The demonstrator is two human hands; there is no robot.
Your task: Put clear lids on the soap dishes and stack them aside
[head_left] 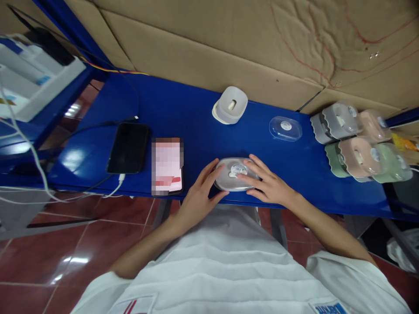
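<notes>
An oval pale plastic box with a clear lid (pixel 225 179) and a round white sticker rests near the table's front edge. My left hand (pixel 203 185) curves round its left end, fingers at the far rim and thumb at the near side. From the right, my right hand (pixel 270 183) grips the box, with its fingers spread over the lid and right rim. Beyond the hands is a whitish plastic box (pixel 237 98) with a slot, next to a cream rim piece. A loose clear lid (pixel 293 128) with a sticker lies to its right.
Several grey, pink and green boxes with clear lids (pixel 360 157) are grouped at the right. Left of my hands lie a lit phone (pixel 167 163) and a dark phone (pixel 128 148) on a white cable. Cardboard (pixel 203 52) lines the back of the blue table (pixel 183 100).
</notes>
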